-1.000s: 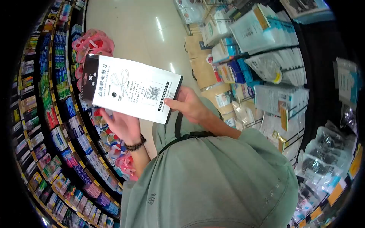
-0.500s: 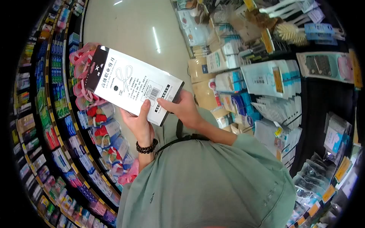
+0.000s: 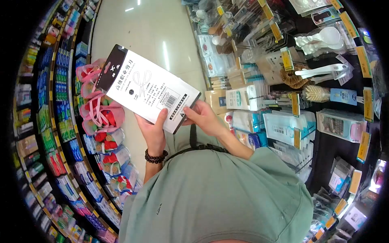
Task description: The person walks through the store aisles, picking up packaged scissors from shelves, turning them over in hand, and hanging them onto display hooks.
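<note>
A flat white package (image 3: 152,87) with a black top strip, a printed scissors drawing and a barcode is tilted in front of my body. My left hand (image 3: 153,131), with a dark beaded bracelet at the wrist, grips its lower edge, thumb on the printed face. My right hand (image 3: 204,118) pinches the package's lower right corner, thumb on top and the other fingers mostly hidden behind it. The contents of the package cannot be seen.
Shelves of boxed goods (image 3: 63,117) run along the left. Pink bags (image 3: 103,113) hang beside them. On the right, a rack holds packaged brushes (image 3: 318,94), white spoons (image 3: 322,38) and flat packs (image 3: 287,125). Glossy floor (image 3: 150,28) lies between.
Since the first frame, my left hand has come from beside the package to hold its lower edge. The package is tilted more, and the view has shifted along the aisle.
</note>
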Motion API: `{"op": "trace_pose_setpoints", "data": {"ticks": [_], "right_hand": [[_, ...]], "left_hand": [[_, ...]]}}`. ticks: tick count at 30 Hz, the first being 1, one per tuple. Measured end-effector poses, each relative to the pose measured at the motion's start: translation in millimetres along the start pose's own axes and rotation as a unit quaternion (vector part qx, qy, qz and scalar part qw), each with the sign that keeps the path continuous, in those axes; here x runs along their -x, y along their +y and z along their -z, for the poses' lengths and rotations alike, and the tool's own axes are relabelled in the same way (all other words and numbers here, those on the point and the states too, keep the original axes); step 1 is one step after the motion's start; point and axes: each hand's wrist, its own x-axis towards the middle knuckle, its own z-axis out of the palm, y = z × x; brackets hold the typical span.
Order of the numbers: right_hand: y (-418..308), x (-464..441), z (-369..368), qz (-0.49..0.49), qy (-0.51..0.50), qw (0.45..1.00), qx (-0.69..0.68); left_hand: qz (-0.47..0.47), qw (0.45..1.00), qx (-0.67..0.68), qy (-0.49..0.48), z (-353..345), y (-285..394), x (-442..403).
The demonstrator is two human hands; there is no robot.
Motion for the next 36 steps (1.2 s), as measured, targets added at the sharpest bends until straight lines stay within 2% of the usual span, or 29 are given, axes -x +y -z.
{"op": "trace_pose_setpoints", "data": {"ticks": [4,7,8,11,12,17,20,23,29,32,36], "right_hand": [[-13,-23,10,0.003,0.029,1.0,0.002],[-20,-50,24,-0.044,0.083,0.995,0.024],[-20,-61,31,-0.029,0.074,0.997,-0.015],[-37,-108,52,0.01,0.054,0.996,-0.077],[-54,-125,60,0.009,0.019,0.995,-0.097],[-91,-228,104,0.007,-0.074,0.972,-0.224],[-126,-281,121,0.015,-0.074,0.972,-0.224],[-159,-319,135,0.009,-0.071,0.975,-0.213],[-180,-371,167,-0.004,-0.045,0.978,-0.206],[-186,-393,182,-0.006,-0.001,0.964,-0.266],[-177,-424,210,-0.025,0.054,0.94,-0.337]], "left_hand": [[0.015,1.0,0.007,-0.011,-15,-8,-29],[0.061,0.99,-0.125,-0.034,-20,-7,-66],[0.026,0.996,-0.082,-0.033,-26,-14,-80],[0.051,0.996,-0.062,-0.045,-50,-8,-135],[0.052,0.996,-0.046,-0.059,-64,1,-157],[-0.011,0.994,-0.084,-0.075,-114,8,-261],[0.001,0.988,-0.13,-0.083,-139,12,-318],[-0.009,0.992,-0.107,-0.064,-160,11,-361],[0.042,0.995,-0.071,-0.063,-194,3,-421],[0.006,0.989,-0.123,-0.084,-221,-6,-445],[-0.059,0.946,-0.26,-0.183,-245,-40,-477]]}}
